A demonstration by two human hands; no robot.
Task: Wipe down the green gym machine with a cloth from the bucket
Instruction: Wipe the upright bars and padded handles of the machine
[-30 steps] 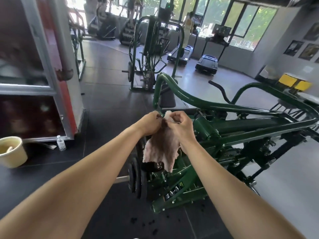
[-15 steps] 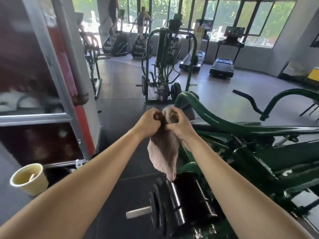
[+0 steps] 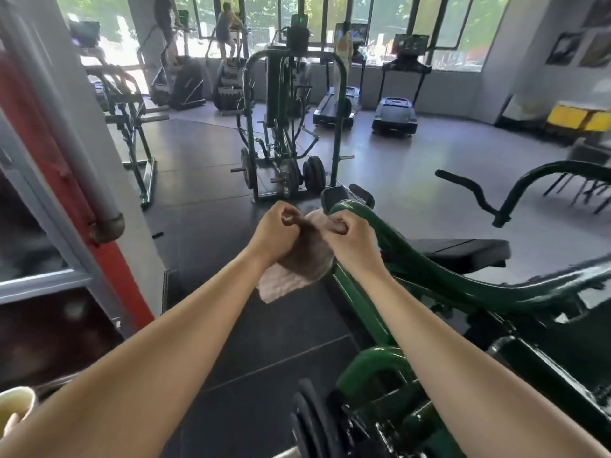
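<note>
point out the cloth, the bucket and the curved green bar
cloth (image 3: 284,285), head view, pale lower edge
bucket (image 3: 26,396), head view, rim at bottom left
curved green bar (image 3: 439,284), head view, glossy sloping stretch

Green machine frame (image 3: 426,262), seemingly pinkish-white cloth (image 3: 291,276), cream bucket (image 3: 15,408)

The cloth (image 3: 291,279) is a pale pinkish-grey rag, limp and creased. It hangs in the air in the middle, its top edge bunched and pinched between the left hand (image 3: 274,233) and the right hand (image 3: 350,239). Its lower edge hangs free above the dark floor (image 3: 264,342). Just to its right is the green gym machine (image 3: 439,279), a glossy dark green frame of curved tubes that fills the near right. The cream bucket (image 3: 16,396) shows only in part at the near left corner.
</note>
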